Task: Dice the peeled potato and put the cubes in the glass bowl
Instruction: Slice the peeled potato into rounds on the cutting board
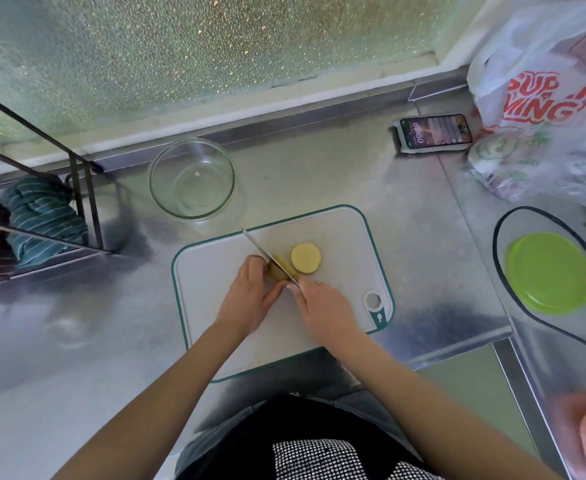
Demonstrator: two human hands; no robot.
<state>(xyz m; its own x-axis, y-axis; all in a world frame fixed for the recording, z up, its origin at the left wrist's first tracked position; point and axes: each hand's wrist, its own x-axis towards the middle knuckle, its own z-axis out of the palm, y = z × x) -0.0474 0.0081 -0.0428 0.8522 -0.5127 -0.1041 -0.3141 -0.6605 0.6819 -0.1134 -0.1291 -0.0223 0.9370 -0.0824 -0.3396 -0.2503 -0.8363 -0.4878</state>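
On a white cutting board (340, 230) with a teal rim, my left hand (248, 292) presses down on a yellow peeled potato piece (278, 271). My right hand (322, 308) grips a knife (267, 252), and its blade lies across that piece, pointing away to the upper left. A round potato slice (305, 257) lies flat just right of the blade. The glass bowl (192, 179) stands beyond the board to the upper left and holds nothing.
A phone (433, 132) lies at the back right of the steel counter, beside a plastic shopping bag (548, 98). A green lid (549, 271) sits at the right. A wire rack with a striped cloth (44, 220) stands at the left.
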